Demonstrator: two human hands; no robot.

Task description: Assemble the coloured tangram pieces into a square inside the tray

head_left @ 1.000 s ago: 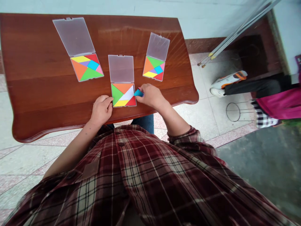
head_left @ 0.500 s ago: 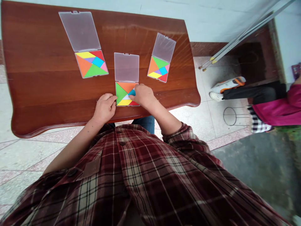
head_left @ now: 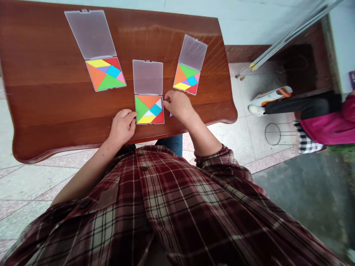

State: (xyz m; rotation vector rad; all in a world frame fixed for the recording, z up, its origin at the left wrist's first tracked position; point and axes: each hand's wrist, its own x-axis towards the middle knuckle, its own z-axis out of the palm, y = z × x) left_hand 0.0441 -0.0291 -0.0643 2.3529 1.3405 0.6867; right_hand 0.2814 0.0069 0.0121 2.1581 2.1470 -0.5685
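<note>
The middle puzzle case [head_left: 148,77] lies open, its tray holding orange, green, blue, yellow and red pieces, with two pale gaps between them. Around the tray's left edge rest the closed fingers of my left hand [head_left: 122,126]; whether they pinch anything is hidden. My right hand [head_left: 179,106] is just right of the tray, thumb and fingertips together, and what they hold, if anything, cannot be made out. Part of a purple piece [head_left: 170,115] shows on the table under that hand.
Two more open cases with coloured pieces lie on the brown table [head_left: 50,99], one at the left [head_left: 95,35] and one at the right [head_left: 193,51]. Beyond the table's right side are crutches [head_left: 257,61], a wire stand [head_left: 273,134] and a seated person [head_left: 327,120].
My right hand has moved right, off the tray, uncovering the blue and red pieces and a pale gap. The purple piece has come into view. My left hand stays at the tray's left edge.
</note>
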